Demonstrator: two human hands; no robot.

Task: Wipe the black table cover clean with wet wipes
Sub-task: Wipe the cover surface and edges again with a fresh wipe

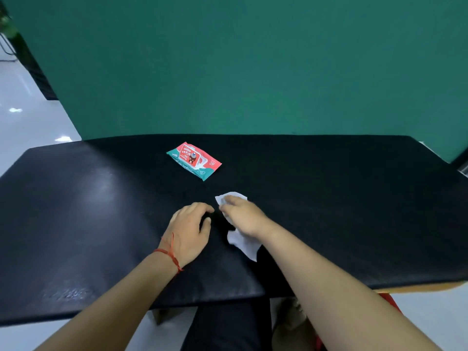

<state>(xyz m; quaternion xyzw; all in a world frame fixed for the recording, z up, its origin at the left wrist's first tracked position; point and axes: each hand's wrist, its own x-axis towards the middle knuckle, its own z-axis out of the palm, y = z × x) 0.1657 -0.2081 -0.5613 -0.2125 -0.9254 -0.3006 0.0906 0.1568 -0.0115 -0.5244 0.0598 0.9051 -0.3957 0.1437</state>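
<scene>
The right hand lies palm-down on a white wet wipe near the middle front of the black table cover, its fingers laid out over the sheet rather than curled round it; the grip is wide and flat, pressing, which suits rubbing a thin wet sheet across cloth without bunching it. Part of the wipe shows beyond the fingertips and a crumpled tail trails out by the wrist. The left hand, with a red cord at the wrist, rests just beside it, loosely curved, fingertips on the cover and holding nothing, probably to pin the cover so that it does not slide or wrinkle under the strokes. The pack of wipes lies further back toward the green wall, apart from both hands, out of the wiping path yet within reach for a fresh sheet
</scene>
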